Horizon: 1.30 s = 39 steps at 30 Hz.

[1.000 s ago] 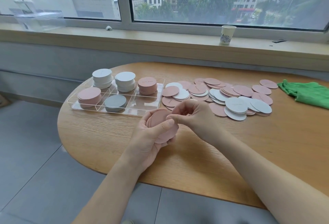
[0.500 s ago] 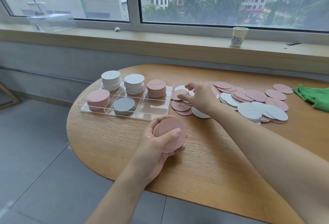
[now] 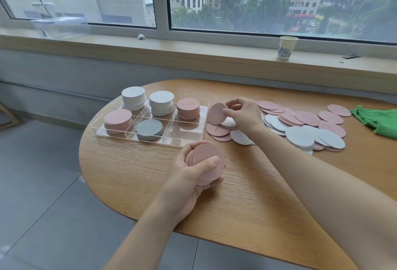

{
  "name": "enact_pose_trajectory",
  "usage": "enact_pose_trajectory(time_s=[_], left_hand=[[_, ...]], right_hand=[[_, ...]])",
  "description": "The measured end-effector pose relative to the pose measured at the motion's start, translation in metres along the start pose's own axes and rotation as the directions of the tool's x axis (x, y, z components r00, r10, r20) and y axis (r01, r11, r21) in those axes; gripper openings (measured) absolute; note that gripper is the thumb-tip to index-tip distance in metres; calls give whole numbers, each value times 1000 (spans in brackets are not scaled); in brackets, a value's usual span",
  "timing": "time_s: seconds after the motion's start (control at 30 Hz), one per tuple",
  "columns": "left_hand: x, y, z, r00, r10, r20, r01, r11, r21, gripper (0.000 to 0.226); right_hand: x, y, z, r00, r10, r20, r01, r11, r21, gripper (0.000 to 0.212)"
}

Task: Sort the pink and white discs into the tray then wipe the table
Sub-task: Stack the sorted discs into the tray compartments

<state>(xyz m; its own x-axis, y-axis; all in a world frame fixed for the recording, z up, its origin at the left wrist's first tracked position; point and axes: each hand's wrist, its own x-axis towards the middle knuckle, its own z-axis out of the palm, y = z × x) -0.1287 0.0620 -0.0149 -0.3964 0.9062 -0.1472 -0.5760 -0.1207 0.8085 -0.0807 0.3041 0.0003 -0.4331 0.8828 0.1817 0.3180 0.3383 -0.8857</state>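
My left hand (image 3: pixel 189 175) grips a stack of pink discs (image 3: pixel 207 162) above the table's near-left part. At the left end of the loose pile of pink and white discs (image 3: pixel 300 126), my right hand (image 3: pixel 242 114) pinches a single pink disc (image 3: pixel 217 113) and tilts it up off the pile. The clear compartment tray (image 3: pixel 191 136) lies left of the pile. It holds two white stacks (image 3: pixel 133 98) at the back, pink stacks (image 3: pixel 118 120) at front left and back right, and a grey-looking stack (image 3: pixel 149 129) in the front middle. Its front right compartment has nothing in it.
A green cloth (image 3: pixel 378 120) lies at the table's right edge. A paper cup (image 3: pixel 286 47) stands on the window sill behind the wooden table (image 3: pixel 236 194). A clear box (image 3: pixel 58 25) sits at the sill's left end. Grey floor lies left of the rounded table end.
My right hand left the stack in my left hand, reached to the pile and lifted one pink disc by its edge. My left hand kept its stack, nearly still.
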Motion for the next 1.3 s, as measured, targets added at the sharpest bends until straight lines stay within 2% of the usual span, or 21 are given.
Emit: enact_pose_trajectory(time_s=[0.17,0.27,0.33,0.4,0.5,0.6,0.73,0.83,0.97,1.1,1.17,1.3], left_hand=[[-1,1,1,1000,9,-16,-8,1000,9,47],[-3,2,3,999,18,-31,-17,1000,15,51],[-4,3,5,999,27,-27,-27,1000,-2,54],[-6,5,7,999,29,-28,-30,999,-33,54],[-7,6,9,999,35,-40,-38,997,-70,58],[-8,5,8,997,36,-66,-40,997,-59,57],[-8,5,7,993,52,-108,-55,998,-24,66],[-9,5,8,996,45,-81,-49,998,-50,57],[-9,4,6,999,13,-51,-17,996,-85,47],[-6,3,7,997,20,-72,-24,998,-52,49],[-6,3,7,998,20,-60,-22,1000,-22,52],[-7,3,8,999,26,-37,-25,999,44,57]], right_hand=[[-21,2,-25,988,135,73,-152,934,323,15],[-50,-5,-44,970,124,208,-222,796,562,16],[-71,-9,-54,949,79,305,-263,736,624,23],[-91,-11,-58,920,38,389,-295,722,626,30],[-112,-15,-58,895,5,445,-325,693,644,23],[-118,-20,-62,910,-3,414,-311,655,688,20],[-121,-21,-66,918,10,396,-317,615,722,17],[-124,-18,-66,918,14,397,-321,615,720,18],[-131,-14,-63,911,12,412,-320,652,687,18],[-140,-6,-63,864,9,503,-393,635,665,13],[-142,-4,-60,846,0,533,-401,660,635,14],[-145,-7,-47,877,-42,479,-257,800,542,22]])
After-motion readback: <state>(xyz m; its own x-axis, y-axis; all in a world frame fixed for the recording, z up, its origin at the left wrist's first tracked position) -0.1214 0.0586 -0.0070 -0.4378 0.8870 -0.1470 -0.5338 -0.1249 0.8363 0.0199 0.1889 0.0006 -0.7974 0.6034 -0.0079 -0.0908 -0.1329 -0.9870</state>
